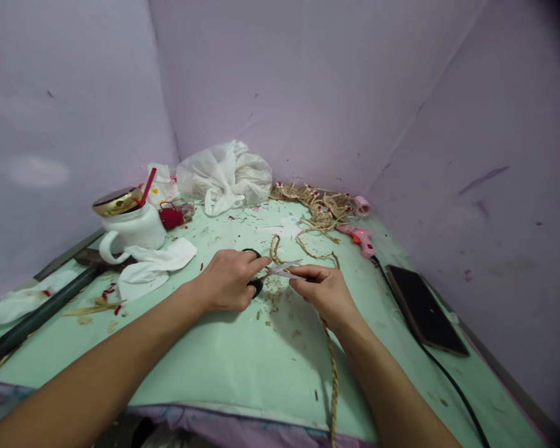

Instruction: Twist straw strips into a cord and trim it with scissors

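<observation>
In the head view, my left hand (231,279) is closed on the black handles of a pair of scissors (276,271), whose blades are spread and point right. My right hand (324,291) pinches a braided straw cord just beside the blade tips; the pinched spot is partly hidden by the fingers. One length of the braided cord (333,382) hangs from under my right hand toward the table's front edge. Another stretch loops behind both hands toward a pile of braided straw pieces (324,211) with red-headed pins at the back.
A pink glue gun (361,239) and a dark phone (427,308) lie on the right, with a black cable (448,379) alongside. Left stand a white mug (137,230) and a hammer (81,283). A plastic bag (226,174) rests at the back. Straw scraps litter the green tabletop (205,367).
</observation>
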Action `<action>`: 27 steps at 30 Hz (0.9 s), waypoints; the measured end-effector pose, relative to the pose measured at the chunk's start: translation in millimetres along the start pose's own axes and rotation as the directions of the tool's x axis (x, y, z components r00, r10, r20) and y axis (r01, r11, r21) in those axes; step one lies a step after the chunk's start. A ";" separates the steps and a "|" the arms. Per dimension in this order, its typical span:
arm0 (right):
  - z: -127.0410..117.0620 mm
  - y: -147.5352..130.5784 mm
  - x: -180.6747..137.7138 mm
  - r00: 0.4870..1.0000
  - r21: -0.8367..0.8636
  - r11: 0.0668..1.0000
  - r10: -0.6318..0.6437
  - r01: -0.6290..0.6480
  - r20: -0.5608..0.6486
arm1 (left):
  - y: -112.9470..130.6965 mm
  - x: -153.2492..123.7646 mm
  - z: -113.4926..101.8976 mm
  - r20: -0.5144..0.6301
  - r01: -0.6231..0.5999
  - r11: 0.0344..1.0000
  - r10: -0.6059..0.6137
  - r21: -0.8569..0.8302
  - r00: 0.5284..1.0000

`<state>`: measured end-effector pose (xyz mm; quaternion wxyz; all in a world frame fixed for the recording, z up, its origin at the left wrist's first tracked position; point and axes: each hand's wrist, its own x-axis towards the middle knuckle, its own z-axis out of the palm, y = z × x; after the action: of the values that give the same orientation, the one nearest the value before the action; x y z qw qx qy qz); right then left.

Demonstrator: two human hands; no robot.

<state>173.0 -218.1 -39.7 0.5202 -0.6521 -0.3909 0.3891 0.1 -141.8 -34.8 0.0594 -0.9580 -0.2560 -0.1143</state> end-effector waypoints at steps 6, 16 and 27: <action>0.6 -0.2 -0.4 0.999 -0.013 0.999 -0.035 0.035 0.008 | -0.8 -1.5 1.3 0.026 -0.024 1.000 0.024 0.003 0.999; -0.3 -0.4 -0.5 0.998 0.019 0.999 -0.035 0.034 0.057 | -3.4 -0.5 1.9 0.098 -0.017 0.999 0.020 -0.030 0.995; -0.6 4.0 1.0 0.996 0.079 0.997 0.003 -0.011 0.089 | -3.9 0.0 -0.3 0.156 -0.005 0.996 0.019 -0.091 0.988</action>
<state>174.3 -218.0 -43.6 0.5262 -0.6143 -0.3958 0.4348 -2.0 -138.5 -34.4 -0.0035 -0.9673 -0.2488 -0.0496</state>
